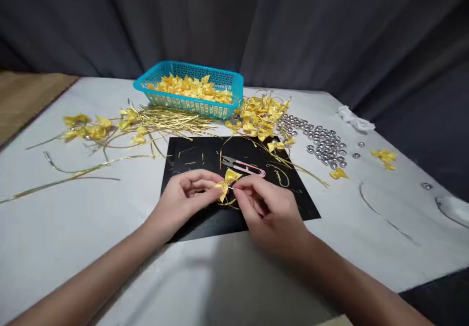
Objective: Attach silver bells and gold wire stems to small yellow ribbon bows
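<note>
Plainly, from the head view, the bow [232,175] is where your work is: held up over the black mat [205,226], between your two hands and just this side of the snips [245,166]. Your left hand [185,192] grips it by its left side between thumb and fingers, while your right hand [273,204] has its fingertips closed at the bow's middle on what looks like a thin, pale strand [230,188]; whether that is a cord end or something else is too small to tell. A loop of gold cord [230,204] hangs below the bow. To do this well, let the left pinch stay firm but light, near the knot, so the ribbon loops don't crush, and let the right fingertips do the fine work. Draw the strand evenly rather than in a jerk, as the satin-looking ribbon would probably slip or twist. Watch that the hanging cord doesn't snag on the snips, whose blades point left, or catch the trimmed bits [202,158] on the mat. The blue basket [188,104], the cord pile [176,121] and the silver beads [328,145] lie farther back on the surface [110,248], out of your way.
</note>
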